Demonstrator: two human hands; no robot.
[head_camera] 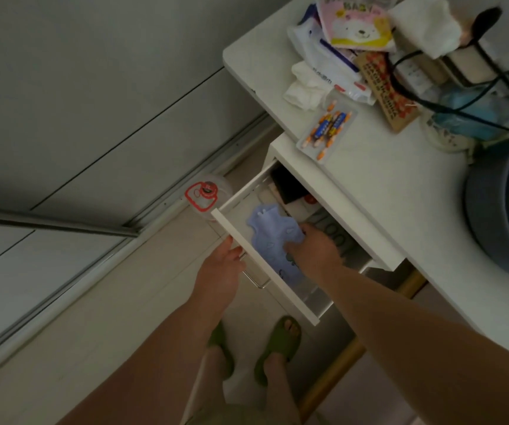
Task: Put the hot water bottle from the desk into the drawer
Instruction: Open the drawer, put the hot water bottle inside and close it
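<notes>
Pressing down inside the open drawer [265, 265], the right hand [314, 250] lies with its fingers spread flat on the pale blue hot water bottle [273, 233]; it rests on the bottle and does not seem to close around it. The left hand [219, 271] is at the drawer front, fingers curled at the metal handle [254, 279], though how firmly it grips cannot be told. The bottle is already in the drawer, flat, with its neck pointing to the far end, beside a dark box and some papers.

The step in hand seems to be the placing itself, nearly done. The next move probably calls for lifting the right hand straight out and then pushing the drawer shut with the left.

The white desk [385, 185] edge hangs over the back part of the drawer, so the right wrist has little room above. The floor before the drawer is open, apart from the feet in green slippers [280, 338].
</notes>
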